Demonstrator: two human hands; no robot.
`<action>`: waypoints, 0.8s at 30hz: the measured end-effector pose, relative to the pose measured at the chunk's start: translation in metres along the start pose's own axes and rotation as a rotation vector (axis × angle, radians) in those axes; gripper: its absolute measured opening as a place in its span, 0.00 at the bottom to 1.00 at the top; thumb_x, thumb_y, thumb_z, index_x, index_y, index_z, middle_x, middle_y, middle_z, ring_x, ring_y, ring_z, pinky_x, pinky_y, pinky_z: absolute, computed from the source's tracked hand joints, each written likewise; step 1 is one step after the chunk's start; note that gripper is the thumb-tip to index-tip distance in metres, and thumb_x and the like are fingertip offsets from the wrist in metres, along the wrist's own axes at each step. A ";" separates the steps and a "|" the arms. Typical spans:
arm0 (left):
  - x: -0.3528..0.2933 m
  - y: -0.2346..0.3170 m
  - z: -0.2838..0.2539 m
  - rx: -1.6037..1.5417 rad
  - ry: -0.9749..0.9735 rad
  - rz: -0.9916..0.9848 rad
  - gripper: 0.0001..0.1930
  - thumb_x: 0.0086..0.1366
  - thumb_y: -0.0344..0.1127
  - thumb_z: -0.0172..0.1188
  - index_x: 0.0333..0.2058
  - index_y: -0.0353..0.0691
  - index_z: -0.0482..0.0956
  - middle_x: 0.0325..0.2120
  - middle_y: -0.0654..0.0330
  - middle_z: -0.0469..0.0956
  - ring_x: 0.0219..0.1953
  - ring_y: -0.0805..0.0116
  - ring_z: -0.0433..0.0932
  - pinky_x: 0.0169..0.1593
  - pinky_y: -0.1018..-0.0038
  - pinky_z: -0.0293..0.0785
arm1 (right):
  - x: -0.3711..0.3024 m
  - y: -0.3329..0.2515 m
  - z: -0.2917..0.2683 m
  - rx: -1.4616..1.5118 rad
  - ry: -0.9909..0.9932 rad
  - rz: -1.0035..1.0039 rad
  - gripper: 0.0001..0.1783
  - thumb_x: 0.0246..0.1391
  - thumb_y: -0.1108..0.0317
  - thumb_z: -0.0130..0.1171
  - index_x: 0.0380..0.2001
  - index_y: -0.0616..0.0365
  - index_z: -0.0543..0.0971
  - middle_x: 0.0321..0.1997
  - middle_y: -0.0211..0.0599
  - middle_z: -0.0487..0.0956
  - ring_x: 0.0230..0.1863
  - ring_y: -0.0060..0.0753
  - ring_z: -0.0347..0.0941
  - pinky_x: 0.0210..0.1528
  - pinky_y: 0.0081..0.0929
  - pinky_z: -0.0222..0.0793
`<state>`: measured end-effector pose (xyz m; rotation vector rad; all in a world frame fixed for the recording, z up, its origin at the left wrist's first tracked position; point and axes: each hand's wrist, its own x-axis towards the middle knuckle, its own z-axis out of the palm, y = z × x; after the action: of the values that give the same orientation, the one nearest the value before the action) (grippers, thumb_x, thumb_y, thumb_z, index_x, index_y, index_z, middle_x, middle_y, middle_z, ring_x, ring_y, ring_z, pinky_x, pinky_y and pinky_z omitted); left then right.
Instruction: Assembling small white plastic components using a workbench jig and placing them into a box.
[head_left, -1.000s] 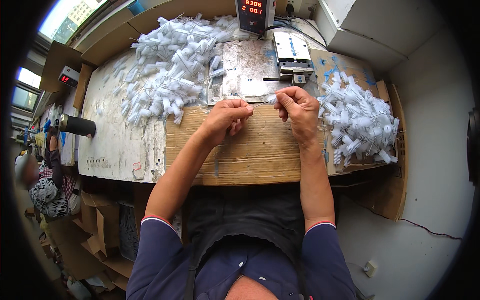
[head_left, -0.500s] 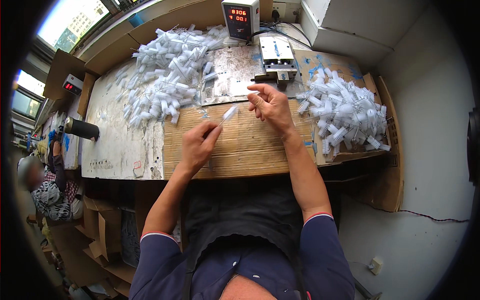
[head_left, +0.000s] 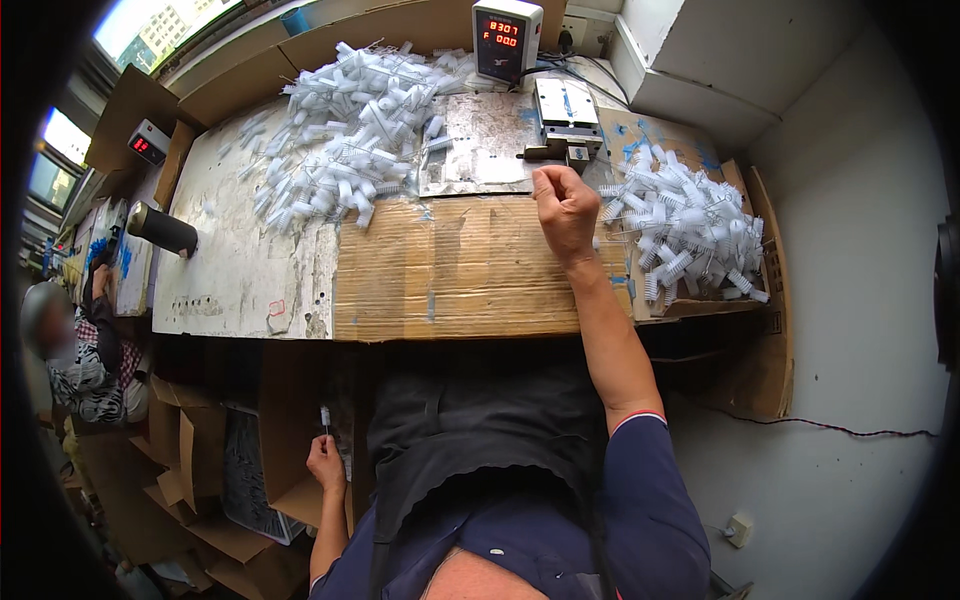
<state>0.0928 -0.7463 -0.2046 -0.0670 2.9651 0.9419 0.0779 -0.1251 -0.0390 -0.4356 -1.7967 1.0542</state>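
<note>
Down by the left side of my lap, below the table edge, my left hand pinches a small white brush upright at the opening of a cardboard box. My right hand is over the far right of the ribbed cardboard sheet, fingers curled together. Whatever may be between those fingers is hidden. Just beyond it is a metal clamp block. To the right lies a heap of white wire-stemmed brushes, and a larger heap of brushes covers the back left.
A counter with a red display stands behind the metal plate, its cables trailing right. A black cylinder sticks out at the table's left. Further left a person sits. More cardboard boxes stand on the floor.
My left hand has gone from above the cardboard sheet down to the left, carrying the brush to the box. My right hand has moved slightly right, its fingers now more closed. The counter's display changed.
</note>
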 end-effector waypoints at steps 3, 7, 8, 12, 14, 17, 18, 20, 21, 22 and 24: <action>0.007 -0.054 0.018 0.213 -0.182 -0.015 0.12 0.67 0.38 0.66 0.44 0.37 0.84 0.38 0.51 0.84 0.40 0.54 0.83 0.46 0.62 0.78 | 0.021 -0.003 -0.017 -0.373 0.109 -0.076 0.04 0.59 0.69 0.67 0.33 0.56 0.85 0.27 0.41 0.83 0.27 0.40 0.81 0.31 0.35 0.75; 0.021 -0.074 0.039 0.345 -0.267 0.028 0.18 0.63 0.38 0.68 0.49 0.37 0.83 0.48 0.47 0.82 0.52 0.43 0.80 0.56 0.55 0.76 | 0.067 -0.004 -0.054 -0.841 0.032 -0.055 0.05 0.57 0.66 0.65 0.30 0.53 0.84 0.35 0.40 0.85 0.37 0.50 0.83 0.38 0.45 0.78; 0.027 -0.075 0.046 0.351 -0.264 0.063 0.18 0.63 0.38 0.69 0.49 0.37 0.84 0.47 0.46 0.82 0.52 0.43 0.80 0.56 0.56 0.76 | 0.075 0.000 -0.062 -0.975 -0.028 -0.024 0.05 0.56 0.66 0.65 0.31 0.54 0.84 0.36 0.41 0.85 0.39 0.51 0.82 0.41 0.46 0.78; 0.052 -0.062 0.063 0.231 -0.324 0.041 0.17 0.62 0.38 0.68 0.46 0.33 0.85 0.44 0.45 0.85 0.50 0.45 0.83 0.55 0.58 0.78 | 0.088 0.037 -0.082 -1.273 -0.272 -0.070 0.08 0.55 0.67 0.62 0.31 0.57 0.86 0.39 0.44 0.85 0.48 0.50 0.81 0.49 0.48 0.75; 0.057 -0.055 0.065 0.191 -0.424 -0.007 0.17 0.62 0.36 0.67 0.47 0.33 0.86 0.45 0.44 0.86 0.51 0.46 0.84 0.56 0.59 0.78 | 0.091 0.048 -0.084 -1.358 -0.342 -0.104 0.09 0.54 0.67 0.61 0.31 0.57 0.87 0.40 0.45 0.85 0.50 0.49 0.81 0.51 0.49 0.74; 0.060 -0.047 0.064 0.174 -0.486 0.026 0.18 0.62 0.35 0.67 0.49 0.34 0.86 0.46 0.43 0.86 0.52 0.47 0.85 0.57 0.60 0.78 | 0.094 0.055 -0.080 -1.399 -0.454 -0.073 0.10 0.55 0.68 0.58 0.31 0.57 0.88 0.41 0.46 0.85 0.53 0.47 0.79 0.53 0.48 0.72; 0.061 -0.043 0.062 0.178 -0.490 0.029 0.18 0.62 0.35 0.67 0.49 0.34 0.86 0.46 0.43 0.86 0.52 0.47 0.85 0.57 0.60 0.78 | 0.094 0.056 -0.080 -1.385 -0.468 -0.108 0.11 0.56 0.69 0.56 0.31 0.57 0.88 0.42 0.47 0.85 0.52 0.48 0.80 0.53 0.49 0.73; 0.062 -0.035 0.057 0.166 -0.516 0.002 0.18 0.63 0.35 0.66 0.50 0.36 0.86 0.47 0.44 0.86 0.53 0.47 0.84 0.57 0.59 0.78 | 0.095 0.056 -0.082 -1.369 -0.483 -0.139 0.12 0.56 0.69 0.55 0.31 0.57 0.88 0.42 0.48 0.85 0.51 0.49 0.81 0.52 0.49 0.74; 0.065 -0.036 0.056 0.170 -0.517 0.003 0.18 0.63 0.35 0.66 0.50 0.36 0.86 0.47 0.44 0.86 0.53 0.47 0.84 0.57 0.59 0.78 | 0.096 0.056 -0.083 -1.351 -0.492 -0.122 0.13 0.58 0.69 0.54 0.31 0.56 0.88 0.42 0.48 0.85 0.50 0.50 0.82 0.51 0.50 0.76; 0.069 -0.038 0.055 0.179 -0.507 0.013 0.18 0.63 0.35 0.66 0.50 0.36 0.86 0.47 0.44 0.85 0.53 0.47 0.84 0.57 0.59 0.78 | 0.096 0.057 -0.084 -1.333 -0.502 -0.103 0.14 0.60 0.68 0.53 0.32 0.56 0.88 0.42 0.47 0.86 0.48 0.51 0.83 0.50 0.50 0.77; 0.074 -0.029 0.057 0.191 -0.502 0.035 0.18 0.63 0.36 0.66 0.51 0.36 0.86 0.47 0.44 0.85 0.53 0.47 0.84 0.57 0.60 0.78 | 0.099 0.063 -0.090 -1.325 -0.475 -0.107 0.14 0.60 0.68 0.52 0.32 0.56 0.88 0.42 0.48 0.86 0.48 0.52 0.84 0.50 0.50 0.78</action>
<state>0.0209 -0.7397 -0.2709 0.1968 2.5725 0.5655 0.0999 0.0198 -0.0207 -0.8788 -2.7470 -0.3050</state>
